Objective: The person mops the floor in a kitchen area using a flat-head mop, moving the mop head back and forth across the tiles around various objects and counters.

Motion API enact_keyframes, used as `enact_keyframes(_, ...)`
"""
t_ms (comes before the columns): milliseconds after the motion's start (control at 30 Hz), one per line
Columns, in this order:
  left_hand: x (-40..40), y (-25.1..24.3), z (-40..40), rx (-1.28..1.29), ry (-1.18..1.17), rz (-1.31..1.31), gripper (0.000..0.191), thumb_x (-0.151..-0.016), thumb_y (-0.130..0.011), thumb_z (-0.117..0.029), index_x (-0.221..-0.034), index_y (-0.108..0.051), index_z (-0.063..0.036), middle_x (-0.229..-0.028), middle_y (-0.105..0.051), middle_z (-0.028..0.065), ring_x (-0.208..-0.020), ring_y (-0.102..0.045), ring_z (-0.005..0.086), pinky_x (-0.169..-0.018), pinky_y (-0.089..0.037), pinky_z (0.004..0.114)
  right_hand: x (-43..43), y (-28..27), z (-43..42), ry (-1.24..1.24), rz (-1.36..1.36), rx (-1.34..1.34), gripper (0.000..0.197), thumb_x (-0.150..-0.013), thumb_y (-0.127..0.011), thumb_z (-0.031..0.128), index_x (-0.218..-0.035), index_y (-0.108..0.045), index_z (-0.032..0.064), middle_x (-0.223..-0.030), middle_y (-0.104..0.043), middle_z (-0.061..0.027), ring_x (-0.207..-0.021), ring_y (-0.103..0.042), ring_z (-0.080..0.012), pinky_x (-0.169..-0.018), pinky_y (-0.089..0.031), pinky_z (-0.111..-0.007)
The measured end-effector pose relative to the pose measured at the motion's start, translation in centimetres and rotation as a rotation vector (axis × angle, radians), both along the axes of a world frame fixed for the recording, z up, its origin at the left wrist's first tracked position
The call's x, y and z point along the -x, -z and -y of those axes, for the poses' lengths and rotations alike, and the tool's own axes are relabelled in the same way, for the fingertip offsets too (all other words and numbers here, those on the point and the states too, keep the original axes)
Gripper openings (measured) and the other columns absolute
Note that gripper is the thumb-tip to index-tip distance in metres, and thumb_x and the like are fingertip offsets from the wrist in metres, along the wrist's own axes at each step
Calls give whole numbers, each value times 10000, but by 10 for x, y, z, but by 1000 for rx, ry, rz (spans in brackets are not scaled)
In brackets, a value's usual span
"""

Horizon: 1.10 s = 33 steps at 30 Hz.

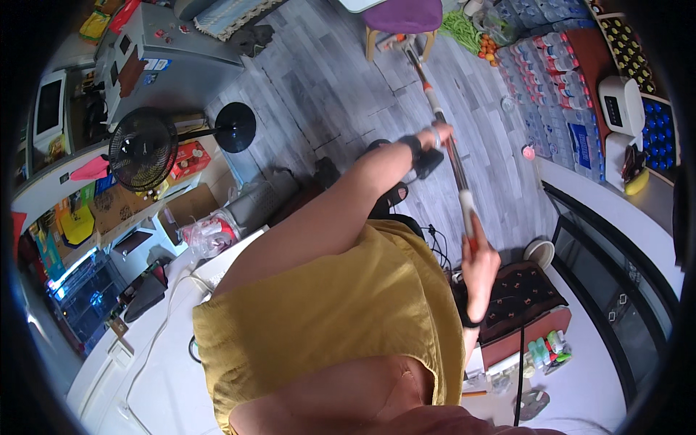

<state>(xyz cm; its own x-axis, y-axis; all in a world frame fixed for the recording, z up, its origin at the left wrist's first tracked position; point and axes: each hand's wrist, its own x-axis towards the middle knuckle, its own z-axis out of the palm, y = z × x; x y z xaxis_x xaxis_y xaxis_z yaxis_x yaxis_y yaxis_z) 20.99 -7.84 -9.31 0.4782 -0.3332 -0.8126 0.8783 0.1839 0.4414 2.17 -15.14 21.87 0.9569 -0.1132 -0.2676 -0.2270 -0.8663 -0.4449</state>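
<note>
A long-handled mop [455,157] slants away from me across the floor, its shaft part metal, part white with orange rings. My left hand [443,134] grips the shaft partway along; a pale bracelet and a black band circle that wrist. Nearer my body, my right hand [480,255] is closed around the white and orange end of the handle. The mop head [392,42] lies on the grey plank floor [331,81], by the legs of a purple-seated stool [403,15] that partly hides it.
Shrink-wrapped bottle packs [549,70] stack up at the right, with green vegetables [461,31] and tomatoes [488,47] beside them. A black fan [143,148] and a grey refrigerator [179,65] stand left. Cables [438,244] trail near my feet, beside a patterned cushion [519,293].
</note>
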Motion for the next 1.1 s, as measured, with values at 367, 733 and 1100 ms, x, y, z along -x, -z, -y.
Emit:
enact_keyframes(367, -41, 0, -46, -557, 452, 120, 395, -851, -306, -319, -1018, -451, 8, -954, -541, 195, -874, -559, 264, -711, -468, 388, -84, 127, -56, 31, -295, -138, 505, -769, -480, 205, -1247, -323, 172, -714, -563, -245, -699, -544, -398, -634, -434, -460)
enact_keyframes(733, 40, -40, -9, -530, 795, 265, 548, -848, -237, -389, -663, -627, -52, -720, -621, 85, -706, -595, 203, -729, -463, 334, 4, 67, 18, -82, -381, -127, 608, -745, -503, 179, -1289, -230, 199, -714, -562, -248, -702, -538, -412, -631, -440, -463)
enact_keyframes(1100, 150, -23, 5, 138, 833, -26, 434, -824, -347, -361, -801, -586, 1, -768, -607, 119, -663, -560, 194, -614, -460, 339, 81, -19, 33, -165, -677, 31, 612, -730, -526, 222, -1279, -257, 190, -659, -567, -206, -604, -550, -385, -574, -433, -481)
